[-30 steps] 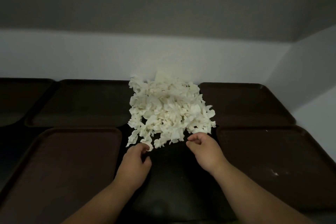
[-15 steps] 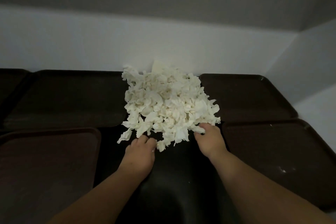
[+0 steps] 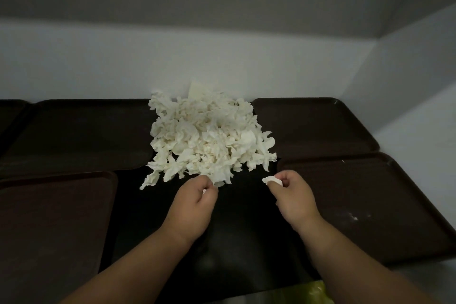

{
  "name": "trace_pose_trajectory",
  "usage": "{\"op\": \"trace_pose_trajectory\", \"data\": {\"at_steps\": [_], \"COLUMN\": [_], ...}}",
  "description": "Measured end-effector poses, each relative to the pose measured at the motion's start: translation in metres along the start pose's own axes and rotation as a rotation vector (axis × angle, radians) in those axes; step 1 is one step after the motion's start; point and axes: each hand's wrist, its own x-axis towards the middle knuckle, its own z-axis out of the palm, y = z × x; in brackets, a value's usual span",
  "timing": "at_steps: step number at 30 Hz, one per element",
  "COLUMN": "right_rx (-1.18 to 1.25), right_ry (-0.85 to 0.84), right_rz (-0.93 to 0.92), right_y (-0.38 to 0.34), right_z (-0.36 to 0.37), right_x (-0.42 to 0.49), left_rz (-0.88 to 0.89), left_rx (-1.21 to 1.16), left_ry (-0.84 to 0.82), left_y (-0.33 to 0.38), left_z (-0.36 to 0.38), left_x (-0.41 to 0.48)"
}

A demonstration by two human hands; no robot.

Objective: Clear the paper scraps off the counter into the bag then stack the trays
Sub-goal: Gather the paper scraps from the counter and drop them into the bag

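Observation:
A heap of white torn paper scraps (image 3: 209, 138) lies on the dark counter between brown trays. My left hand (image 3: 195, 202) is at the heap's near edge, its fingers curled round scraps at the front of the pile. My right hand (image 3: 293, 195), to the right of the heap and apart from it, pinches a small white paper scrap (image 3: 271, 180) between thumb and fingers. A sliver of yellow-green bag (image 3: 318, 291) shows at the bottom edge below my right forearm.
Brown trays lie flat around the heap: far left tray (image 3: 81, 136), near left tray (image 3: 54, 224), far right tray (image 3: 313, 126), near right tray (image 3: 375, 205). A white wall (image 3: 98, 66) backs the counter and another closes the right side.
Both hands have drawn back from the heap's edge toward me. The right hand has come away to the right with a small scrap; the left now grips scraps at the front.

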Motion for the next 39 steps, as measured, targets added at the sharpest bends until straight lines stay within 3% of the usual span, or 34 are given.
{"op": "trace_pose_trajectory", "data": {"at_steps": [4, 8, 15, 20, 27, 32, 34, 37, 39], "right_rx": [0.114, 0.159, 0.194, 0.171, 0.117, 0.092, 0.083, 0.342, 0.609], "right_ry": [0.043, 0.145, 0.353, 0.492, 0.339, 0.157, 0.155, 0.21, 0.154], "right_rz": [-0.038, -0.011, 0.083, 0.198, 0.503, 0.615, 0.648, 0.671, 0.635], "right_y": [0.014, 0.038, 0.104, 0.177, 0.291, 0.31, 0.312, 0.299, 0.282], "right_z": [-0.058, -0.122, -0.223, -0.277, -0.289, -0.286, -0.286, -0.287, -0.288], "right_x": [-0.018, -0.029, -0.056, -0.086, -0.126, -0.138, -0.142, -0.148, -0.15], "left_rz": [0.064, 0.01, 0.055, -0.017, 0.13, 0.132, 0.134, 0.087, 0.085], "left_rx": [-0.141, -0.073, -0.046, -0.125, 0.176, 0.272, 0.272, 0.243, 0.234], "left_ry": [-0.063, -0.144, -0.326, -0.49, -0.681, -0.745, -0.734, -0.75, -0.771], "left_y": [0.033, 0.05, 0.092, 0.117, 0.126, 0.122, 0.122, 0.122, 0.123], "left_z": [0.04, 0.093, 0.189, 0.253, 0.329, 0.359, 0.368, 0.384, 0.395], "left_x": [-0.007, -0.012, -0.038, -0.063, -0.098, -0.115, -0.12, -0.128, -0.135]}}
